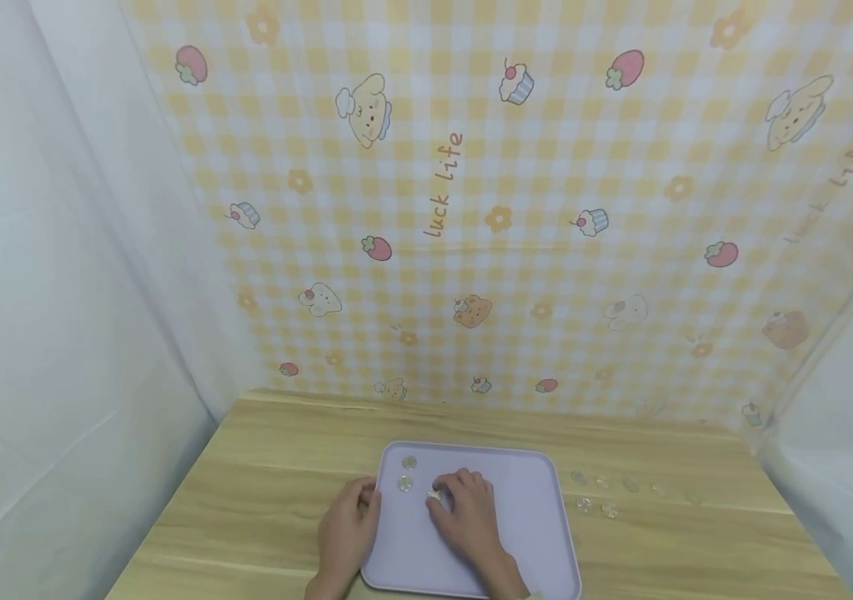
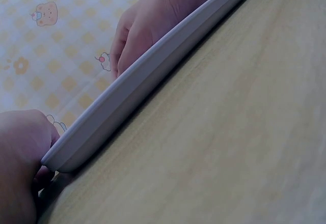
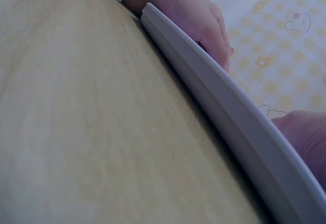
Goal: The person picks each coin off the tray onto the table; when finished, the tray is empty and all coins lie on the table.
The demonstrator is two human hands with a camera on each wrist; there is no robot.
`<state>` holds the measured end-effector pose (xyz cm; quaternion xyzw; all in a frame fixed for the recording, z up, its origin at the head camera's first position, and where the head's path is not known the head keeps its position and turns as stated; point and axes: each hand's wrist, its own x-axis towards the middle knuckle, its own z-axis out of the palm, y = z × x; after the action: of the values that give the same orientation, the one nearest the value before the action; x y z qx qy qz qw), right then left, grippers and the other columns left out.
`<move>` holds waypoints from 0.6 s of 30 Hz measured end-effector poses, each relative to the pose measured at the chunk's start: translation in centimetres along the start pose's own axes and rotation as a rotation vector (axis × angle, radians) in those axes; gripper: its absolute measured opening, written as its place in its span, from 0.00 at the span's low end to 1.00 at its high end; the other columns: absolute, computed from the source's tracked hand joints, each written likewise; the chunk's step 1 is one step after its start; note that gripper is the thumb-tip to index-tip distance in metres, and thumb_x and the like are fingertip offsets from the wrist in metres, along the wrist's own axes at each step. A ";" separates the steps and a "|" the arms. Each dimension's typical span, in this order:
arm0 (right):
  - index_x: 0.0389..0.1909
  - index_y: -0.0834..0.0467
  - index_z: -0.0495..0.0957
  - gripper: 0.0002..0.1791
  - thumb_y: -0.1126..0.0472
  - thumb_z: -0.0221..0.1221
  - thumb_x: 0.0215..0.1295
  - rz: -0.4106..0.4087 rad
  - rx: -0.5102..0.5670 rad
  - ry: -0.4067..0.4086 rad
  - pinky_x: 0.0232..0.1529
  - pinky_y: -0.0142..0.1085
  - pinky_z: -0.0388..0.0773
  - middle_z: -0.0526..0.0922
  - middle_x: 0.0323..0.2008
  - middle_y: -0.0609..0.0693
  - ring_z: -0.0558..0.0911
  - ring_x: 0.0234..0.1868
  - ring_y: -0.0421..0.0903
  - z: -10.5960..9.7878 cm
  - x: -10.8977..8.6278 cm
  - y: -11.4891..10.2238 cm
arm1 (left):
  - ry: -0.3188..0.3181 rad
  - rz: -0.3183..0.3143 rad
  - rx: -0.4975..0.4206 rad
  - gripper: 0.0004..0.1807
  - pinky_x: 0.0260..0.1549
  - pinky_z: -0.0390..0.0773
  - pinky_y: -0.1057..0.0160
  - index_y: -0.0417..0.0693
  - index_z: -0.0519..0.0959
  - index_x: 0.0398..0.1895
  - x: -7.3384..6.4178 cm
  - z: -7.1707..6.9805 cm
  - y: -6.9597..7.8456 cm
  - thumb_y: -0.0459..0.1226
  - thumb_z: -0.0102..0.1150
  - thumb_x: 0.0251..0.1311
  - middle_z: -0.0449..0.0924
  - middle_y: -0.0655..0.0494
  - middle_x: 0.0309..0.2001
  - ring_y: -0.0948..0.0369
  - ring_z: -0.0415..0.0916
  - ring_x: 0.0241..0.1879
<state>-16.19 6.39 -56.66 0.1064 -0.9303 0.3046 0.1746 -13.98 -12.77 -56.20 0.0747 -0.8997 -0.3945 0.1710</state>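
Note:
A pale lilac tray (image 1: 531, 517) lies on the wooden table in the head view. My left hand (image 1: 347, 529) holds its left rim, thumb at the edge; in the left wrist view part of this hand (image 2: 20, 152) shows above the rim and a finger below it. Over the tray, my right hand (image 1: 467, 512) pinches a small clear round piece (image 1: 434, 494) between thumb and forefinger. Two similar clear pieces, one (image 1: 409, 462) behind the other (image 1: 405, 483), lie near the tray's back left corner. The tray's outer wall (image 3: 214, 91) hides the pieces from both wrist views.
Several more clear round pieces (image 1: 584, 505) lie on the wooden table (image 1: 246, 500) right of the tray, roughly in two rows. A yellow checked cloth (image 1: 426, 183) with cartoon prints hangs behind the table. White sheets (image 1: 58, 250) stand on either side.

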 end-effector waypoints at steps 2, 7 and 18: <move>0.36 0.48 0.83 0.09 0.52 0.70 0.54 0.006 0.006 -0.013 0.51 0.43 0.67 0.73 0.26 0.35 0.66 0.33 0.35 -0.1 0.1 0.0 | 0.000 0.003 0.003 0.12 0.18 0.63 0.71 0.50 0.83 0.48 0.0 0.1 0.0 0.38 0.64 0.62 0.79 0.66 0.28 0.72 0.62 0.17; 0.36 0.50 0.81 0.10 0.53 0.70 0.55 0.009 0.035 -0.051 0.53 0.45 0.65 0.68 0.22 0.35 0.64 0.30 0.34 -0.4 0.4 0.1 | 0.014 0.010 0.001 0.12 0.19 0.63 0.71 0.50 0.84 0.47 0.1 0.1 -0.1 0.38 0.64 0.61 0.78 0.66 0.28 0.72 0.62 0.17; 0.34 0.43 0.76 0.10 0.54 0.69 0.57 0.042 0.159 -0.065 0.58 0.44 0.66 0.73 0.24 0.29 0.66 0.28 0.30 -0.3 -0.1 0.4 | 0.013 0.011 -0.004 0.11 0.18 0.64 0.72 0.49 0.83 0.47 -0.1 0.1 -0.1 0.38 0.64 0.61 0.78 0.66 0.28 0.72 0.62 0.17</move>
<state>-16.12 6.92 -56.66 0.1100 -0.9104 0.3774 0.1291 -13.95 -12.73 -56.34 0.0722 -0.8982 -0.3948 0.1792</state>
